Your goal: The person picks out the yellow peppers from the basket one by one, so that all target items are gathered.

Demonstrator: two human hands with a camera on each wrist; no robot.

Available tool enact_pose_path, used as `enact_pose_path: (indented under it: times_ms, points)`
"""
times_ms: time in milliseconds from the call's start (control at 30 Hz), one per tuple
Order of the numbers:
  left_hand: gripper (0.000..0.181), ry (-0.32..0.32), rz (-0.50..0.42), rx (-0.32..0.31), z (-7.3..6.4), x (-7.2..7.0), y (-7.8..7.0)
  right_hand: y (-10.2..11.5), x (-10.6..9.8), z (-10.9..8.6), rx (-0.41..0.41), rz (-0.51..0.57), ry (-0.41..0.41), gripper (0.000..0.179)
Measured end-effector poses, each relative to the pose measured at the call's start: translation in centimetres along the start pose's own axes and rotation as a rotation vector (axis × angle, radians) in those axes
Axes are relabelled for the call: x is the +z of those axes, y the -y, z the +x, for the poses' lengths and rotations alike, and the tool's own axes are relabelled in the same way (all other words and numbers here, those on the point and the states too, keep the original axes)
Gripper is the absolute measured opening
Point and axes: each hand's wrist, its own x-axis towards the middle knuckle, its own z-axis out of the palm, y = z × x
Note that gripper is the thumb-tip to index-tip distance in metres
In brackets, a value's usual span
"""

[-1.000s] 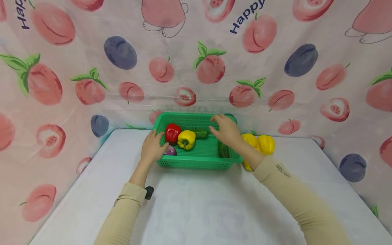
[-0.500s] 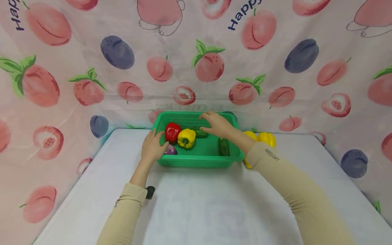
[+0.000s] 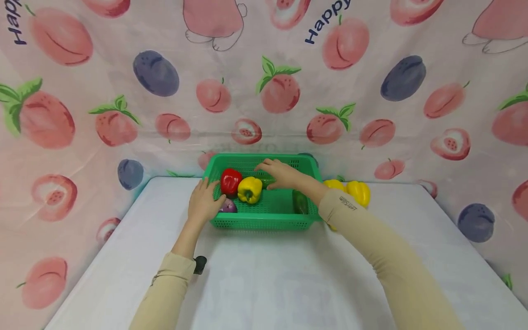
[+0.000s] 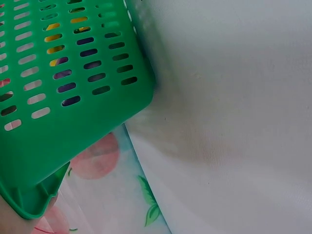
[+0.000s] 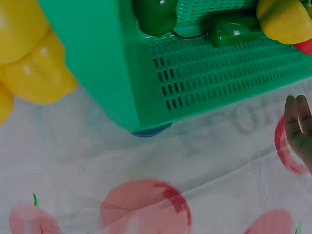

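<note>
A green slotted plastic basket (image 3: 264,221) stands against the back cloth. Its left rim has my left hand (image 3: 203,201) resting on it, fingers spread and thumb apart. Near that thumb lies a rounded purple vegetable (image 3: 228,206), partly covered. A red bell pepper (image 3: 231,182) and a yellow bell pepper (image 3: 249,190) sit side by side at the basket's left. Over the middle hovers my right hand (image 3: 282,175), fingers extended and holding nothing. Beneath it a dark green pepper (image 5: 231,29) is partly hidden. Another dark green pepper (image 5: 155,17) lies at the right end.
Several yellow bell peppers (image 3: 358,193) lie on the white table (image 3: 264,279) just right of the basket, partly behind my right forearm. A fruit-printed cloth (image 3: 198,68) hangs behind and around the table.
My right hand has moved left across the basket, from its right end to over the dark green pepper beside the yellow one. My left hand stays at the left rim.
</note>
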Motion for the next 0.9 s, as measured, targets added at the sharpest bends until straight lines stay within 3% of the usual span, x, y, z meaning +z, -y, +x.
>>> enact_pose_path:
  times_ms: [333, 533, 900]
  points:
    - [0.057, 0.007, -0.006, -0.004, -0.4, 0.1, 0.1, -0.1, 1.9, 2.2, -0.027, -0.055, 0.096, 0.062]
    - [0.056, 0.007, -0.021, -0.012, -0.4, 0.4, 0.0, -0.7, 2.5, 3.5, -0.022, -0.044, 0.180, 0.076]
    - [0.057, -0.001, -0.006, -0.001, 0.0, -0.1, 0.1, -1.3, 2.6, 6.2, 0.072, -0.172, 0.290, 0.098]
